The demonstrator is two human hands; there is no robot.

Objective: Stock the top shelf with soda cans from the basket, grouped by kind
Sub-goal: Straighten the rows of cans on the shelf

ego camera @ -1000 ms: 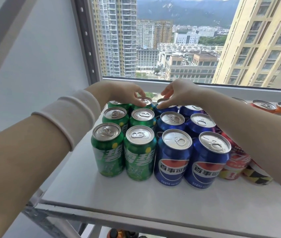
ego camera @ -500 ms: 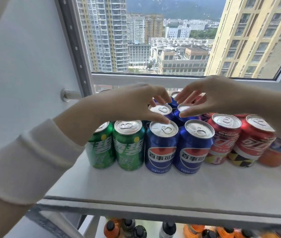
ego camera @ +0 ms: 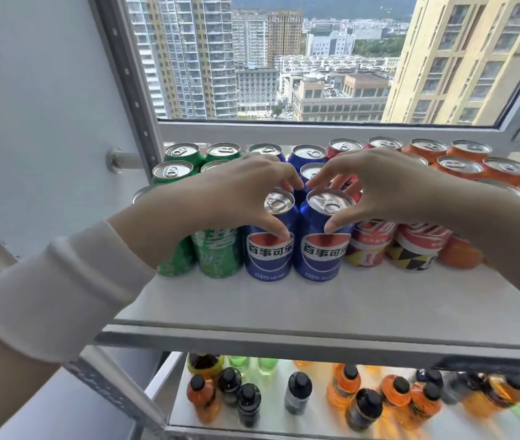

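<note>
On the white top shelf [ego camera: 331, 300] stand rows of cans grouped by kind: green cans [ego camera: 217, 255] at the left, blue cans, red cans [ego camera: 369, 246] and orange cans [ego camera: 462, 168] at the right. My left hand [ego camera: 239, 192] grips the left front blue can [ego camera: 268, 249], thumb on its face and fingers over its rim. My right hand [ego camera: 376, 188] grips the right front blue can [ego camera: 319, 249] the same way. Both cans stand upright, side by side. The basket is out of view.
A window frame [ego camera: 315, 131] runs just behind the back row of cans. A white wall with a metal peg [ego camera: 118, 160] is at the left. The lower shelf [ego camera: 277, 420] holds several bottles with black caps.
My view dropped lower, showing the shelf below. Both hands drew back from the rear cans to the front row and now grip the two front blue cans.
</note>
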